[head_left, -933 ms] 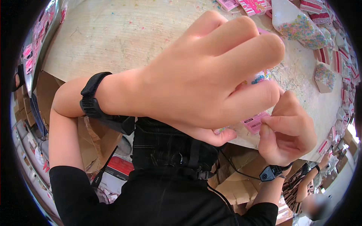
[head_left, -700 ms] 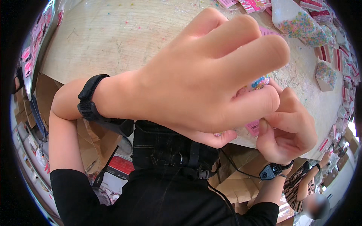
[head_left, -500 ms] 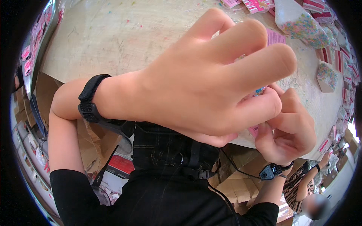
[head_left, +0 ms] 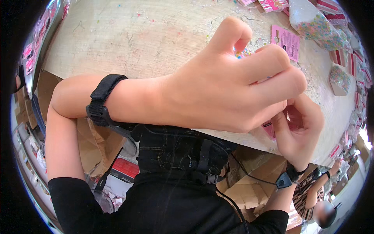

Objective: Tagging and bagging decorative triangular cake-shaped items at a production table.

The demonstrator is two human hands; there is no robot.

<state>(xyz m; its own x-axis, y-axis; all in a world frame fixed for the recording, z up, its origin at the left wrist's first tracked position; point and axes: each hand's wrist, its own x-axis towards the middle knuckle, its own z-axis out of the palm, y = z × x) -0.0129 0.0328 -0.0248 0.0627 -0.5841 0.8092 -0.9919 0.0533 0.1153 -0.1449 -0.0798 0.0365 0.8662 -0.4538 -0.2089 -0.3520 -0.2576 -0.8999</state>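
My left hand (head_left: 233, 85) is raised over the table with its fingers curled in, its back covering most of what lies under it. Against its lower right side, my right hand (head_left: 302, 128) is closed, thumb and fingers drawn together. What either hand pinches is hidden between them. A bit of a pink card (head_left: 269, 129) shows beside the right thumb. Small coloured beads (head_left: 243, 54) peek out behind the curled left fingers. Beyond the left fingers, a pink printed card (head_left: 286, 42) with a hanging hole lies on the table.
The pale worktable (head_left: 128, 43) has scattered beads. A clear bag of pastel beads (head_left: 321, 29) lies at the far right, a smaller bead packet (head_left: 339, 80) nearer. Pink packages (head_left: 352, 64) line the right edge. Another person (head_left: 311, 195) is at lower right; cardboard (head_left: 249, 191) lies below.
Both hands have shifted slightly right. The left fingers are curled tighter, and its index finger has moved down and right. More of the pink card and the beads behind the left hand now shows.
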